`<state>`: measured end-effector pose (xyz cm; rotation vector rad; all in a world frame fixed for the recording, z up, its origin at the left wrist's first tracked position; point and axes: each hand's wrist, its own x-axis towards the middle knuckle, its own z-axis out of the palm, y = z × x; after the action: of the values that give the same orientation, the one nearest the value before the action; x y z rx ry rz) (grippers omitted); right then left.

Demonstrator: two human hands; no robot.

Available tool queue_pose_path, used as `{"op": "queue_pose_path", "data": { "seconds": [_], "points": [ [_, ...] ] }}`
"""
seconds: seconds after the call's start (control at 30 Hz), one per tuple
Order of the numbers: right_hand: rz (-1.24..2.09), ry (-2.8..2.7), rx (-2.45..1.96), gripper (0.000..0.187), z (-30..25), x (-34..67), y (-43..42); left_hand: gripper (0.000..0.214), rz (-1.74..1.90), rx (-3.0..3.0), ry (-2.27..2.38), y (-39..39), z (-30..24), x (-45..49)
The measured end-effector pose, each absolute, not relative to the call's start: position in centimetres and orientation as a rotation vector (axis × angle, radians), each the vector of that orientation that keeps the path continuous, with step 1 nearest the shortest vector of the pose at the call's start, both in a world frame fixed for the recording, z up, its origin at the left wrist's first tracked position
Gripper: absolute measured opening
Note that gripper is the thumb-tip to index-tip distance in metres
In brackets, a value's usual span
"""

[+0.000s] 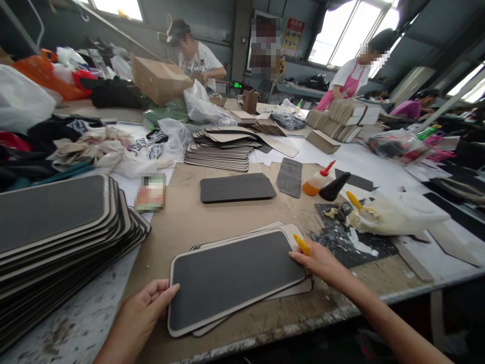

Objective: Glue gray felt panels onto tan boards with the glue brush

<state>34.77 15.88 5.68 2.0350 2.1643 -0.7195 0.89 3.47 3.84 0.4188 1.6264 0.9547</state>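
Observation:
A dark rectangular pad with a tan border (pixel 235 275) lies on top of a few similar boards on the brown table (pixel 189 222) in front of me. My left hand (pixel 142 313) rests at its left edge with the thumb against the border and fingers curled loosely. My right hand (pixel 320 263) touches the pad's right edge and holds a small yellow tool (pixel 302 244) between its fingers.
A tall stack of similar pads (pixel 56 237) sits at left. A lone dark pad (pixel 237 188), an orange glue bottle (pixel 317 182), a black cone (pixel 334 187) and a glue-smeared sheet (pixel 348 237) lie beyond. Further stacks (pixel 220 146) and other people stand behind.

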Motion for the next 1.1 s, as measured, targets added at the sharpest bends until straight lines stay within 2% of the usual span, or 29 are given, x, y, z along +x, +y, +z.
{"op": "queue_pose_path", "data": {
  "seconds": [0.37,0.97,1.1],
  "points": [
    [-0.839,2.145,2.064,0.025,4.9,35.1,16.6,0.047,1.017,0.4,1.616,3.0,3.1,1.0],
    [-0.727,2.242,1.986,0.023,6.0,34.8,16.0,0.048,0.936,0.4,1.57,3.0,4.4,0.5],
    [-0.774,2.179,2.011,0.024,6.1,34.6,15.8,0.042,0.963,0.437,1.517,2.8,4.6,0.8]
  ]
}}
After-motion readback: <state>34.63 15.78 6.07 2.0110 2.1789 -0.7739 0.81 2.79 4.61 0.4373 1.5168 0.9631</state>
